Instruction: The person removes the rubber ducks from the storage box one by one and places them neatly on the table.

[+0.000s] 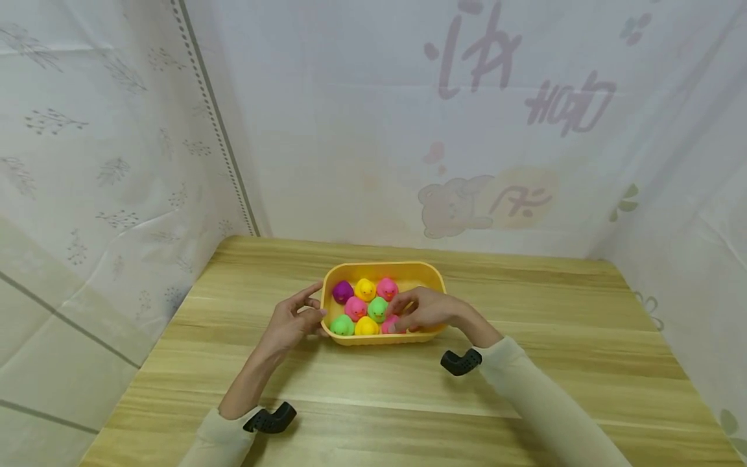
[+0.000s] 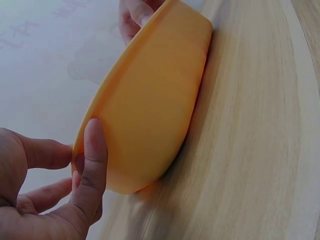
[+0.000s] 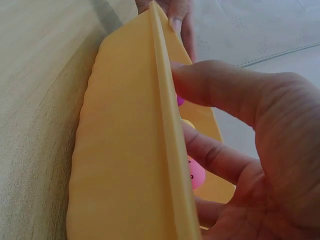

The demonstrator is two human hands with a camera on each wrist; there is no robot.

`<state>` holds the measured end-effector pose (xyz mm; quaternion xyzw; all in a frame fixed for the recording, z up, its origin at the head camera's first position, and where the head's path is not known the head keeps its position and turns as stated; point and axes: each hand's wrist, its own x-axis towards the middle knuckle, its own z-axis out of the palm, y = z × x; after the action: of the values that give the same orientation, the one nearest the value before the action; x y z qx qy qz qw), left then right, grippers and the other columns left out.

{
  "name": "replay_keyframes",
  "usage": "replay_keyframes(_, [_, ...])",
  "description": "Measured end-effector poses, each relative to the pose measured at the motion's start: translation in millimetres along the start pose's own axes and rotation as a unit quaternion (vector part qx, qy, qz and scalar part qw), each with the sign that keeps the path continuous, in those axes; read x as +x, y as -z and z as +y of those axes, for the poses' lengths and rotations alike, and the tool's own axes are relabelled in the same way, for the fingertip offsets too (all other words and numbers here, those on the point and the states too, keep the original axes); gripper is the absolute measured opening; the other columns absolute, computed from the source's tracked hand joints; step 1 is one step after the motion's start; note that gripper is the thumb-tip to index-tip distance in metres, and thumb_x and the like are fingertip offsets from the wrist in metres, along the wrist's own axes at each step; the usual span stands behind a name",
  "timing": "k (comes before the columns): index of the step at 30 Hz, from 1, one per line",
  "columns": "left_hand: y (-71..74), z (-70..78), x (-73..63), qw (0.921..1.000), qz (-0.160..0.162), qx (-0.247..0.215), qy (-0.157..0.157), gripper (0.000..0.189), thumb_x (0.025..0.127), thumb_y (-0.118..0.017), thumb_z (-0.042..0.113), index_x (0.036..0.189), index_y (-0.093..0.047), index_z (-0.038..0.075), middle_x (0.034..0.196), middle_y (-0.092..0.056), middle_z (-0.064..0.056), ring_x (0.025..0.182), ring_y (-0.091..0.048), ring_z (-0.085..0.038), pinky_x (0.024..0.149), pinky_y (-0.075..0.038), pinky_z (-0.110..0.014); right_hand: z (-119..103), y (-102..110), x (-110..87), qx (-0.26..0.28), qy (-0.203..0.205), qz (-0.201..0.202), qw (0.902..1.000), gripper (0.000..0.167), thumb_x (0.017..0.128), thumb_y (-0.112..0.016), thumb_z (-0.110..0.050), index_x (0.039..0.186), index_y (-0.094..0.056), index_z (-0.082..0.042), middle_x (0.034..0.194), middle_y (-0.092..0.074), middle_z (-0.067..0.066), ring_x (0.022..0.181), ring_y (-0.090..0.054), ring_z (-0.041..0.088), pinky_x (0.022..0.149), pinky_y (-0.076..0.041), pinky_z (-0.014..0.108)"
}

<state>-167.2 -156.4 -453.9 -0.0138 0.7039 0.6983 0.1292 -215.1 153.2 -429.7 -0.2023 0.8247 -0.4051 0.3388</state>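
A yellow plastic basin (image 1: 382, 340) holds several small rubber ducks in rows, among them a purple duck (image 1: 342, 292), a yellow duck (image 1: 366, 290) and a green duck (image 1: 342, 325). My left hand (image 1: 294, 318) grips the basin's left end, thumb at the rim and fingers along the outside wall. Inside the basin's right half, my right hand (image 1: 425, 307) reaches down and pinches a pink duck (image 1: 388, 326) by the front wall. The right wrist view looks along the outer wall, which hides that duck; another pink duck (image 3: 197, 174) shows between the fingers.
The basin stands on a wood-grain table (image 1: 373, 389). Behind it hangs a pale printed cloth (image 1: 350, 130), with more cloth at both sides. Black brackets (image 1: 461, 362) are worn at both wrists.
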Motion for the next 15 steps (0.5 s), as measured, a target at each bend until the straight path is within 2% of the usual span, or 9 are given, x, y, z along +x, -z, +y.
replay_keyframes(6, [-0.8,-0.4,-0.3,1.0,0.007,0.001,0.004,0.065,0.096,-0.06,-0.005,0.156,-0.042,0.008,0.108,-0.047,-0.01,0.07,-0.064,-0.014,0.07,-0.068,-0.031,0.0,-0.3,0.9,-0.037,0.011,0.001,0.9993,0.027,0.089,-0.078,-0.023,0.115,-0.075,-0.017,0.117,-0.069,0.002,0.1,-0.062,0.02,0.084,-0.059,0.028])
replay_keyframes(9, [-1.0,-0.1,-0.4,1.0,0.008,-0.001,0.005,0.065,0.096,-0.06,-0.005,0.156,-0.042,0.009,0.108,-0.047,-0.01,0.069,-0.064,-0.014,0.069,-0.068,-0.03,0.3,-0.9,0.9,-0.048,0.01,0.006,0.9988,0.022,0.089,-0.078,-0.021,0.111,-0.077,-0.019,0.113,-0.07,0.0,0.102,-0.062,0.022,0.085,-0.056,0.025])
replay_keyframes(15, [-1.5,0.1,-0.9,0.9999,0.008,-0.003,0.008,0.065,0.096,-0.06,-0.006,0.156,-0.041,0.008,0.108,-0.047,-0.01,0.069,-0.065,-0.014,0.068,-0.067,-0.029,3.6,-3.8,4.5,-0.059,0.005,0.018,0.9981,0.014,0.09,-0.078,-0.015,0.103,-0.079,-0.021,0.1,-0.071,-0.003,0.093,-0.061,0.02,0.077,-0.055,0.024])
